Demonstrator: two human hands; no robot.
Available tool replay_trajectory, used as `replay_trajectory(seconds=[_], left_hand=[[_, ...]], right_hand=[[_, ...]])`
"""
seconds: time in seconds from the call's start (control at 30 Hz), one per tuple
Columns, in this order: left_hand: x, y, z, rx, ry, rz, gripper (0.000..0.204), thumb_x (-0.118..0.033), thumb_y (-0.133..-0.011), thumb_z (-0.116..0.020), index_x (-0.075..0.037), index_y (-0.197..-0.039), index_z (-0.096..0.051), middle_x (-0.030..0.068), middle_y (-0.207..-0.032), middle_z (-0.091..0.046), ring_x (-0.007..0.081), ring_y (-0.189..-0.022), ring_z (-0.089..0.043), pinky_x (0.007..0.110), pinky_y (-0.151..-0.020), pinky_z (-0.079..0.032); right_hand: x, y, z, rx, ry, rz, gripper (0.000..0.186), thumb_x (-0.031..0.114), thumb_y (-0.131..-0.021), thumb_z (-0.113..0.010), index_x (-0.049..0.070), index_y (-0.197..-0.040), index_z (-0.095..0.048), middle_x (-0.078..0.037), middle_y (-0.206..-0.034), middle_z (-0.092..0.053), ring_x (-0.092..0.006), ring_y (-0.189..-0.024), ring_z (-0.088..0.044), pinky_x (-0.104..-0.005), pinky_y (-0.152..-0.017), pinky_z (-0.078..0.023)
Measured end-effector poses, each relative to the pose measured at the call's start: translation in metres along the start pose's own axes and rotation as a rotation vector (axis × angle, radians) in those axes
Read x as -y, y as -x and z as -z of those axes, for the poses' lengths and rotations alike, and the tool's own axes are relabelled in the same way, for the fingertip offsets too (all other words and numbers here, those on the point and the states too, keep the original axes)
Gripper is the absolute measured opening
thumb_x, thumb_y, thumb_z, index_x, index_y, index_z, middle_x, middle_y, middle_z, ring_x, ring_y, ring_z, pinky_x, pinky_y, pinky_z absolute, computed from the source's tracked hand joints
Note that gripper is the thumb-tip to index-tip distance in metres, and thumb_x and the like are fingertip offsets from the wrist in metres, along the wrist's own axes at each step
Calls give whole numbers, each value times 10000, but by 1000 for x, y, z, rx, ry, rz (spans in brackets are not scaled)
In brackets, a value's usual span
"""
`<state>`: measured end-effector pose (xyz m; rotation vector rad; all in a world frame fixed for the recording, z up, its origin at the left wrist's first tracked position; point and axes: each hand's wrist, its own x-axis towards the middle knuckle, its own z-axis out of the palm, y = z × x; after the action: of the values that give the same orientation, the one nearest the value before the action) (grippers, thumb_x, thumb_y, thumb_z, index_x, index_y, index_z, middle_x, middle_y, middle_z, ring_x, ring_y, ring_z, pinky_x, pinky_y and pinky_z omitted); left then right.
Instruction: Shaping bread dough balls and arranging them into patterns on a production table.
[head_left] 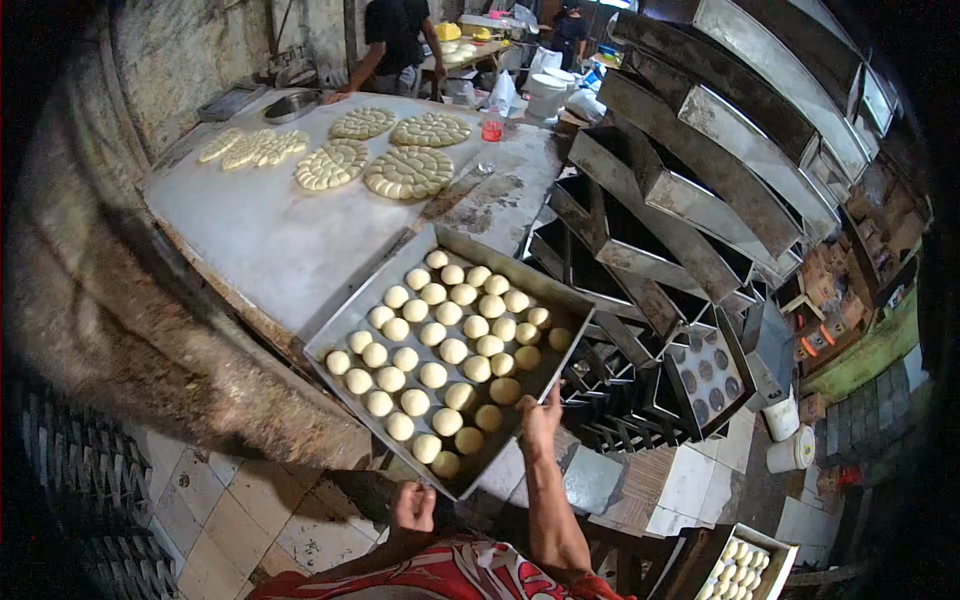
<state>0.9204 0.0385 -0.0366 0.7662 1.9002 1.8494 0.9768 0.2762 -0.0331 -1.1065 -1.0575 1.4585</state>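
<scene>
A square metal tray (433, 300) full of small round dough balls (453, 350) is tilted cornerwise in front of me, its far part over the table edge. My right hand (541, 420) grips the tray's right side near the closest corner, thumb on the rim. Just below the tray's near left side is my left hand (413, 508), its fingers curled closed. What it holds, if anything, is hidden, and whether it touches the tray I cannot tell. The balls lie in loose rows, several of them close to the right wall.
Flat scored dough rounds (410, 172) and braided dough pieces (255, 148) lie on the floury table (240, 215). Empty metal pans (690, 200) are piled high at right. Another tray of dough balls (735, 570) is at lower right. A person (395, 45) stands at the table's far side.
</scene>
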Motion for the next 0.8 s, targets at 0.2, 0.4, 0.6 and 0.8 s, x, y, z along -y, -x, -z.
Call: replay_trajectory(seconds=[0.2,0.4,0.6,0.8], left_hand=[[40,-38,23,-32,820,700,926,-669,-782,-500,-120,-1434,-139,60,-1450,-203,293,-1239,-337,525,-1010,-272],[52,-74,16,305,725,845,550,-330,-770,-552,-73,-1246,-456,82,-1204,-516,282,-1112,-483,448,-937,-398],[-62,-13,-64,746,439,846,593,-361,-745,-517,-57,-1247,-435,109,-1207,-508,302,-1103,-498,457,-927,-417],[-114,65,-192,1306,402,851,357,-148,-766,-585,52,-1060,-555,116,-1029,-596,224,-940,-585,352,-841,-472]], right_hand=[[84,51,87,-132,-46,9,627,-68,-677,-470,43,-1295,-453,-36,-905,-602,-99,-665,-521,-221,-571,-434],[111,135,152,-290,74,39,788,-55,-670,-490,82,-1419,-286,-108,-1385,-397,-142,-959,-562,-215,-792,-449],[169,284,230,-872,-26,43,680,-14,-662,-509,-29,-1331,-390,-128,-1206,-535,-162,-957,-539,-262,-851,-434],[130,424,342,-1425,117,133,458,105,-670,-517,1,-1116,-545,-74,-916,-573,-160,-769,-530,-261,-696,-440]])
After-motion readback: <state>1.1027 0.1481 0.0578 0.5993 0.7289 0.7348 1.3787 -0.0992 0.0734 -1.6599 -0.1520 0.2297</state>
